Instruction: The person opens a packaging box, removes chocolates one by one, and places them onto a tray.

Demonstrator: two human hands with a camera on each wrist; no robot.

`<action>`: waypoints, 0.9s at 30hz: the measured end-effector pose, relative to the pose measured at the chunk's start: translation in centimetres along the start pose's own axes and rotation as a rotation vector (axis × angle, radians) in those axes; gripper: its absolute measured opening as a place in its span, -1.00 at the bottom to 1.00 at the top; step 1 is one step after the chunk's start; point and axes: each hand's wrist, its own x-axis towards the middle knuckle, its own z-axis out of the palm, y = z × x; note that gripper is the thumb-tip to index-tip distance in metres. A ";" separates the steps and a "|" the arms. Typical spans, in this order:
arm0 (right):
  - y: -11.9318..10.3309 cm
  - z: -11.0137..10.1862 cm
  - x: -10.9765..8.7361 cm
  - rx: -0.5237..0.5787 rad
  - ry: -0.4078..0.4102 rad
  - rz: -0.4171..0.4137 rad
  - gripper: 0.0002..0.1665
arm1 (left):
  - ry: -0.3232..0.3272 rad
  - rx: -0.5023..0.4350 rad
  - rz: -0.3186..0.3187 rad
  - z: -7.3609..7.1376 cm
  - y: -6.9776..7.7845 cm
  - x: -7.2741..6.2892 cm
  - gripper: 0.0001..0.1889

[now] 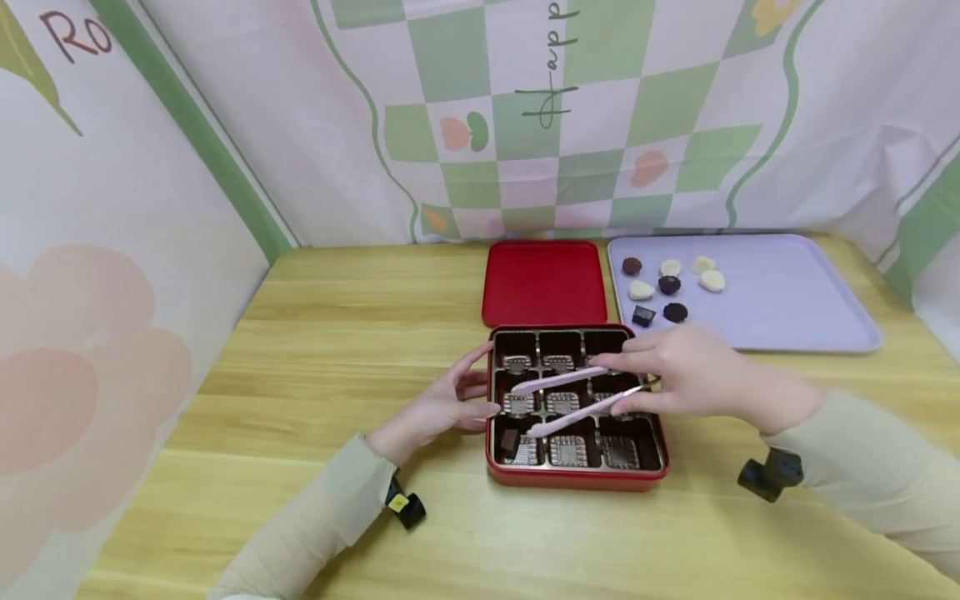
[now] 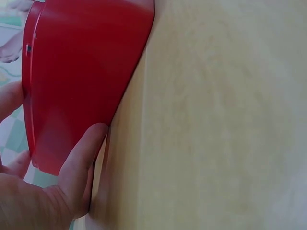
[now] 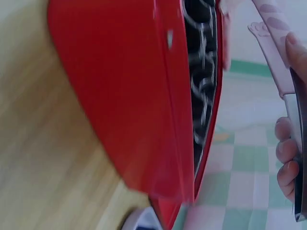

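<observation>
A red tin (image 1: 577, 479) with a dark divided insert stands on the table. My left hand (image 1: 442, 404) rests against its left wall, thumb on the side and another finger reaching to the far corner. In the left wrist view, the thumb lies along the red wall (image 2: 91, 76) near the table. My right hand (image 1: 693, 375) holds pink tongs (image 1: 573, 419) over the compartments, their paw-shaped tips apart with nothing between them. One dark chocolate piece (image 1: 510, 442) sits in the front left compartment. In the right wrist view, fingers curl round the metal part of the tongs (image 3: 295, 115).
Behind the tin lies a red lid (image 1: 543, 283). A lilac tray (image 1: 787, 292) at the back right bears several white chocolates (image 1: 712, 281) and dark chocolates (image 1: 675, 312) at its left end. A printed cloth (image 1: 525, 175) hangs behind the table.
</observation>
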 end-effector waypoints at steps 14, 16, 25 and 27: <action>-2.1 0.6 1.7 -0.038 -0.119 -0.077 -0.43 | -0.003 0.015 0.008 0.0 0.0 -0.1 -0.09; -2.0 0.6 1.7 -0.044 -0.120 -0.078 -0.44 | -0.002 0.019 0.007 0.0 0.1 -0.1 -0.08; -1.7 0.5 1.8 -0.058 -0.164 -0.067 -0.45 | 0.002 0.000 0.004 0.0 0.0 -0.1 -0.08; -1.8 0.5 2.0 -0.061 -0.183 -0.065 -0.46 | 0.000 0.000 0.003 0.1 0.0 -0.1 -0.08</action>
